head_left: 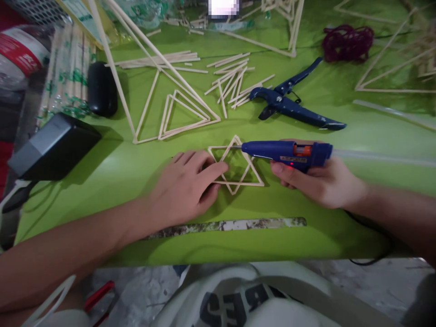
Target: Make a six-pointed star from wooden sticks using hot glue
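A small six-pointed star of thin wooden sticks (238,184) lies on the green table (272,245). My left hand (187,181) rests at the star's left side, its thumb and fingers closed on the sticks there. In my right hand (313,179) is a blue glue gun (269,150) with a small red light and a clear glue stick at its back. The gun's nozzle points left and meets the sticks near the star's upper point, though whether it touches them is hard to tell.
Behind the star lie cut sticks (235,77), stick triangles (163,118), a dark blue cutter (293,106) and purple cord (347,43). A black-and-grey box (52,147) and bundled sticks (68,68) are at left. A patterned strip (238,225) lies in front.
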`<move>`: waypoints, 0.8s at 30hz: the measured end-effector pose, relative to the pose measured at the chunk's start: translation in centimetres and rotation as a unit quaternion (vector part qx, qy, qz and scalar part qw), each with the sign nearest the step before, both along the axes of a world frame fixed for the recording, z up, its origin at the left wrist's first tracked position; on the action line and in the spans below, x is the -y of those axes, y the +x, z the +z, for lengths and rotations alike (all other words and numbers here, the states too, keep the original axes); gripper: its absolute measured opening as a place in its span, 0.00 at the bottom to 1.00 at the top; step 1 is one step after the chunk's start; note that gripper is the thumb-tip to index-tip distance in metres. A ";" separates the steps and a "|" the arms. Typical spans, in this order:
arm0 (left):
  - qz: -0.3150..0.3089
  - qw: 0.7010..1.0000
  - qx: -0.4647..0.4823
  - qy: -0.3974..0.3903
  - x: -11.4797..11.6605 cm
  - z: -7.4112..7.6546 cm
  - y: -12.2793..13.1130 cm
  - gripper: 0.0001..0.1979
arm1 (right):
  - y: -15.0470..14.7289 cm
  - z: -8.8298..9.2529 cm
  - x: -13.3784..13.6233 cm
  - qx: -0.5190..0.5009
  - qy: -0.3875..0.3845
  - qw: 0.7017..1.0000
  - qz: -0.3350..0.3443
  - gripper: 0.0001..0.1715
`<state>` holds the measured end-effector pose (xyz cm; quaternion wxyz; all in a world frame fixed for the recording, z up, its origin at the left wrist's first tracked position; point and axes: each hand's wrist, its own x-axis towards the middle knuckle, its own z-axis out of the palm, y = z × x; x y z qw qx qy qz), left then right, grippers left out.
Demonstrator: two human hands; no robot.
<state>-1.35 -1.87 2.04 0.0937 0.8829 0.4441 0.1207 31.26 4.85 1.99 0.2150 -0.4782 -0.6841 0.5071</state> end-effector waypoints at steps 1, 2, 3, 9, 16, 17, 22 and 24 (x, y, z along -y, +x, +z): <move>-0.001 1.000 -0.002 0.002 0.0 0.0 0.0 0.16 | 0.0 0.0 0.0 0.005 0.002 1.000 -0.002 0.27; -0.003 1.000 -0.004 0.004 0.0 0.1 0.0 0.16 | 0.1 0.0 0.1 0.012 0.007 1.000 -0.002 0.26; -0.004 1.000 -0.005 0.007 0.0 0.1 0.0 0.16 | 0.1 0.1 0.1 0.020 0.015 1.000 -0.003 0.26; -0.007 1.000 -0.009 0.004 -0.2 0.1 0.1 0.17 | 0.1 0.0 0.2 0.045 0.039 0.998 -0.032 0.23; -0.004 1.000 -0.004 -0.010 -0.2 0.1 0.2 0.18 | 0.0 0.0 0.0 0.066 0.044 0.997 -0.025 0.24; -0.004 1.000 -0.004 -0.009 -0.2 0.1 0.3 0.18 | -0.1 0.1 0.0 0.065 0.048 0.997 -0.019 0.24; -0.004 1.000 0.002 -0.003 -0.2 0.0 0.2 0.18 | -0.5 0.7 -0.2 0.035 0.070 0.997 0.016 0.24; -0.005 1.000 0.004 -0.003 -0.2 0.0 0.2 0.18 | -0.6 0.7 -0.2 0.026 0.073 0.997 0.029 0.24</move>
